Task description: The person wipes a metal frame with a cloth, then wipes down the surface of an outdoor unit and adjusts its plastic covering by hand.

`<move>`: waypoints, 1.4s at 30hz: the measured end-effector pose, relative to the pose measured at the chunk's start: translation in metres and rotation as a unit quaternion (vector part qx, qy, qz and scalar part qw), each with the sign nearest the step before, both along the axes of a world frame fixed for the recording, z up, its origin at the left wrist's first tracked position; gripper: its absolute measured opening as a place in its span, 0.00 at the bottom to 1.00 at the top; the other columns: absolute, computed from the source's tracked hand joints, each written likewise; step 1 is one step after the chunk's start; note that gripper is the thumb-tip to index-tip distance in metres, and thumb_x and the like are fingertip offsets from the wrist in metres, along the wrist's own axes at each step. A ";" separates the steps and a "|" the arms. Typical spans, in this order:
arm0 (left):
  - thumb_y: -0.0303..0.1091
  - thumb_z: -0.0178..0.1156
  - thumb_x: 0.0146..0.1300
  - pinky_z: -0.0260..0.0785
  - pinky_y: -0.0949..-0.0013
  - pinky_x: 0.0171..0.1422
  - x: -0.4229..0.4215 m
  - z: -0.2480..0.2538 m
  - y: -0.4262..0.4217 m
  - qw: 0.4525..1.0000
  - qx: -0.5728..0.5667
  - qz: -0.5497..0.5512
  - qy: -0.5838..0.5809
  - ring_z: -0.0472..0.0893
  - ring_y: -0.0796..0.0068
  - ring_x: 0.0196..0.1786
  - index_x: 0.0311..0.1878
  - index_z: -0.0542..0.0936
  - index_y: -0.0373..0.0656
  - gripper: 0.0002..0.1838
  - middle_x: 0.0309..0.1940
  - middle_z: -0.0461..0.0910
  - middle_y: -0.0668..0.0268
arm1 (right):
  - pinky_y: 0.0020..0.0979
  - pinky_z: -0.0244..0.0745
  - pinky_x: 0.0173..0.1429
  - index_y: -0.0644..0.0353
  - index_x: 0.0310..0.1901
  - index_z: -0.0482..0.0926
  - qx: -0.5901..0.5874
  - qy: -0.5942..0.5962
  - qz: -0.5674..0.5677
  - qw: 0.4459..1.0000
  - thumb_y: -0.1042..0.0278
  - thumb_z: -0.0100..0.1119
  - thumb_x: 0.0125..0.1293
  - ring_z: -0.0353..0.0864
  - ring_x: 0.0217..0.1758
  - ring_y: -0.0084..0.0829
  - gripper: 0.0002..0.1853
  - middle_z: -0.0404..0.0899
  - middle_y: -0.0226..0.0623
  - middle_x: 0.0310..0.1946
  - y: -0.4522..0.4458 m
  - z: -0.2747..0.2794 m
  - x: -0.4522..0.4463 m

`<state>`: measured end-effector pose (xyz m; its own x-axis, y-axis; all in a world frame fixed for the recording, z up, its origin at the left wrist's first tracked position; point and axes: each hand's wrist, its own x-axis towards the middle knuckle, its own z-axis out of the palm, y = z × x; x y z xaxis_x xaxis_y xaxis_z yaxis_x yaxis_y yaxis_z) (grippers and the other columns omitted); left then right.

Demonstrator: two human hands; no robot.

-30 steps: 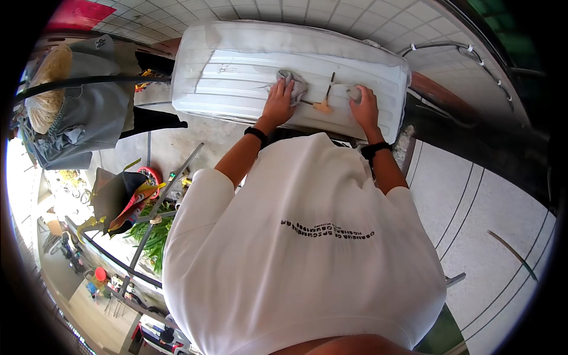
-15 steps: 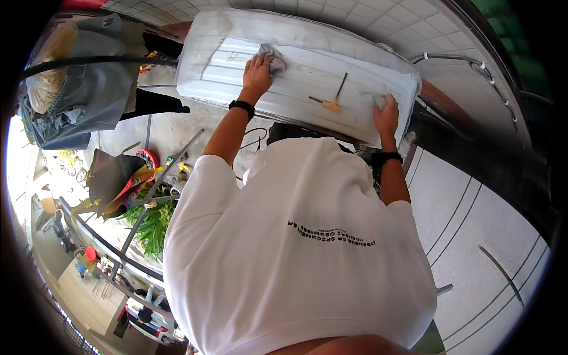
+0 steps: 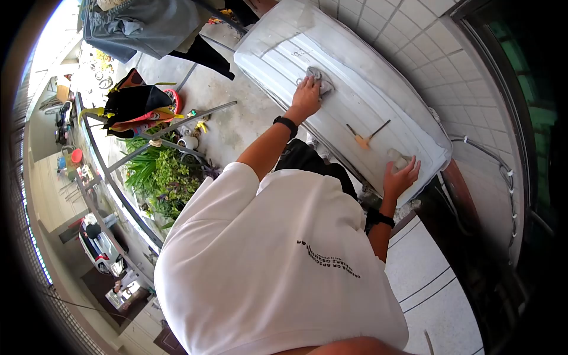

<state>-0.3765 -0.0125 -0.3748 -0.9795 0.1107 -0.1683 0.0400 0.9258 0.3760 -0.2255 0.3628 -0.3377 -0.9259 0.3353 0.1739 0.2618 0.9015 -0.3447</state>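
A long white ribbed panel with a cloudy, clear-looking border (image 3: 349, 103) lies in front of me along the tiled wall. My left hand (image 3: 306, 96) presses a crumpled grey cloth (image 3: 322, 81) against its far part, fingers bent over the cloth's near edge. At the panel's near right end is my right hand (image 3: 401, 177), fingers apart, beside a small pale object (image 3: 397, 158) whose kind I cannot make out. Between the hands rests a tool with an orange-tan handle (image 3: 361, 141) and thin dark rods, touched by neither hand.
Grey clothes (image 3: 148, 26) hang at the upper left. Below them are a metal rack (image 3: 195, 115), a dark bag (image 3: 136, 97) and green potted plants (image 3: 168, 180). A cable (image 3: 488, 155) runs along the tiled wall (image 3: 408, 44) at the right.
The view has turned and shifted, so the panel appears more slanted. My left hand stays on the cloth. My right hand's fingers look more spread beside the pale object.
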 end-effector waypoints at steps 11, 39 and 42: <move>0.27 0.65 0.50 0.53 0.52 0.84 0.110 -0.001 0.031 1.000 0.024 0.000 0.000 0.58 0.45 0.81 0.76 0.63 0.42 0.45 0.79 0.57 0.44 | 0.59 0.52 0.77 0.56 0.75 0.63 -0.048 -0.028 0.277 0.959 0.57 0.67 0.59 0.57 0.81 0.50 0.43 0.60 0.48 0.76 -0.092 0.016 -0.025; 0.49 0.60 0.65 0.60 0.54 0.80 -0.058 -0.040 -0.117 0.956 -0.113 0.169 -0.210 0.63 0.35 0.78 0.80 0.53 0.26 0.49 0.76 0.54 0.26 | 0.51 0.61 0.77 0.64 0.68 0.69 -0.092 -0.081 0.205 0.971 0.71 0.61 0.59 0.67 0.72 0.54 0.32 0.70 0.53 0.68 -0.087 0.000 -0.012; 0.49 0.59 0.69 0.62 0.42 0.77 -0.026 0.013 -0.060 0.959 -0.097 0.080 -0.252 0.56 0.30 0.80 0.77 0.64 0.31 0.40 0.80 0.56 0.43 | 0.51 0.61 0.77 0.64 0.68 0.69 -0.093 -0.062 0.217 0.970 0.71 0.60 0.60 0.66 0.72 0.54 0.32 0.70 0.54 0.68 -0.091 0.000 -0.020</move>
